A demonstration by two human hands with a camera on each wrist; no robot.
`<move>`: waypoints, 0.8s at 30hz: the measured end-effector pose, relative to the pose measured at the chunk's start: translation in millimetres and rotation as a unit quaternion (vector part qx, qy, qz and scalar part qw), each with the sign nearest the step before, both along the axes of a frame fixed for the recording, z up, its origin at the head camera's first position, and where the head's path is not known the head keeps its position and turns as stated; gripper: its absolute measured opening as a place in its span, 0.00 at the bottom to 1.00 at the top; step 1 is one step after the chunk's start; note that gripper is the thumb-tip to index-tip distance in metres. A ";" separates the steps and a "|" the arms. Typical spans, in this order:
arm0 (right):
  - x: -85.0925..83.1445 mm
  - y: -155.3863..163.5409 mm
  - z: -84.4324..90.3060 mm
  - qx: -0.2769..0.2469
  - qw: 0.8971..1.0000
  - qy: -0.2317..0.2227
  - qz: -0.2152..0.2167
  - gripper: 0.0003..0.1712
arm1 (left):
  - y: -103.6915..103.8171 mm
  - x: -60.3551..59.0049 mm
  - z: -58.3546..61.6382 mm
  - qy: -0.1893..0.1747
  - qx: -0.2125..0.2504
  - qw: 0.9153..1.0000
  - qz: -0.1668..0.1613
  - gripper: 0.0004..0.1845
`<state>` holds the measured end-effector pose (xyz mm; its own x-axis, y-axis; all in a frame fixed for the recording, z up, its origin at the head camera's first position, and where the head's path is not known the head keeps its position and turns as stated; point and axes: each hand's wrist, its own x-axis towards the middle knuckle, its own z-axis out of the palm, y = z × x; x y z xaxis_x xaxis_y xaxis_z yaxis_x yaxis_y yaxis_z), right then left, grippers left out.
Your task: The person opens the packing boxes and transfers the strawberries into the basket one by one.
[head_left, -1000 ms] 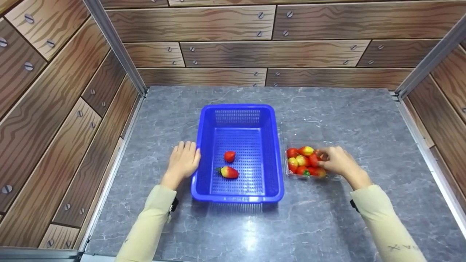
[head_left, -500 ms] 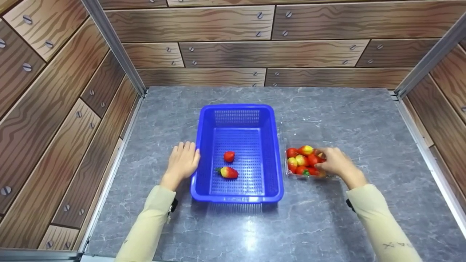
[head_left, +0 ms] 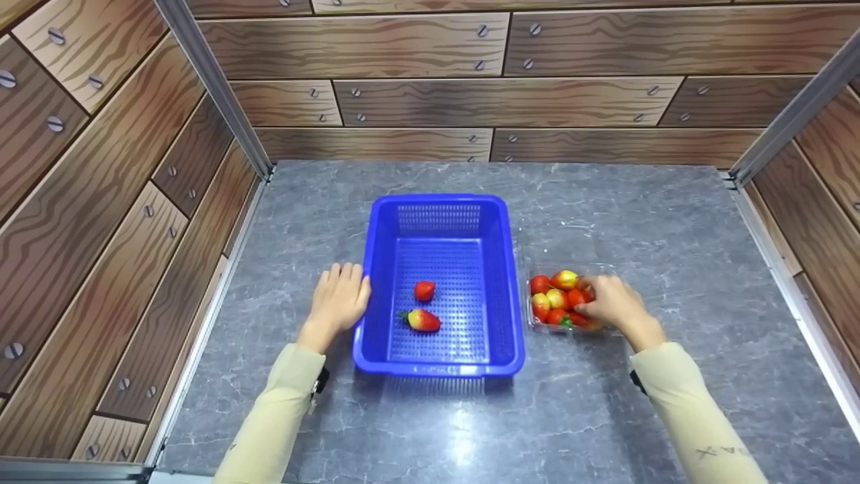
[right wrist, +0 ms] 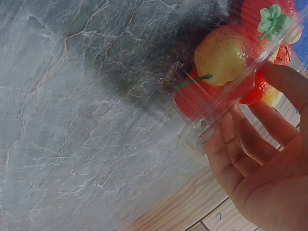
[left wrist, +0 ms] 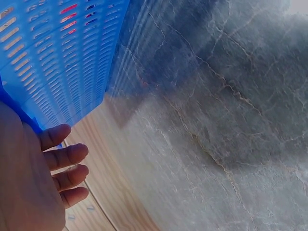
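Note:
In the head view a blue perforated basket (head_left: pixel 514 296) stands mid-table with two toy strawberries in it, a small red strawberry (head_left: pixel 424 291) and a red-and-yellow strawberry (head_left: pixel 423 320). My left hand (head_left: pixel 340 294) rests at its left rim, fingers extended; they lie outside the wall in the left wrist view. To the right, a clear plastic punnet (right wrist: pixel 195 137) holds several red and yellow strawberries. My right hand (head_left: pixel 618 304) reaches into the punnet's right side, thumb and fingertips at opposite sides of a red strawberry (right wrist: pixel 255 92). Part of the punnet's contents is hidden under this hand.
The punnet's transparent lid (head_left: pixel 564 238) extends behind it on the grey marbled tabletop (head_left: pixel 638 215). Wood-patterned walls (head_left: pixel 403 101) with metal corner posts enclose the table at the back and both sides.
My right hand has shifted slightly left, further over the strawberries in the punnet. The left hand, basket and the two strawberries inside it stay in place.

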<state>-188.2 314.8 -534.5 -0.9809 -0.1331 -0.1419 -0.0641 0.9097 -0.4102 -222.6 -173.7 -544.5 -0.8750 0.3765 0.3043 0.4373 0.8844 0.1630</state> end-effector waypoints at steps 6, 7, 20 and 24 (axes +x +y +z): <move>-0.7 -1.9 -1.3 0.012 1.000 -0.011 -0.005 0.28 | -0.7 0.7 0.4 0.003 0.002 1.000 0.002 0.13; -0.8 -2.2 -1.8 0.015 1.000 -0.014 -0.006 0.29 | -0.8 0.6 0.4 0.003 0.002 1.000 0.002 0.13; 1.0 -6.3 -4.8 0.013 1.000 -0.018 -0.012 0.30 | -1.2 2.2 -1.6 -0.006 0.006 1.000 0.007 0.13; 0.9 -6.1 -3.8 -0.001 1.000 -0.018 -0.015 0.30 | -1.1 1.3 -0.4 -0.012 0.008 1.000 0.007 0.14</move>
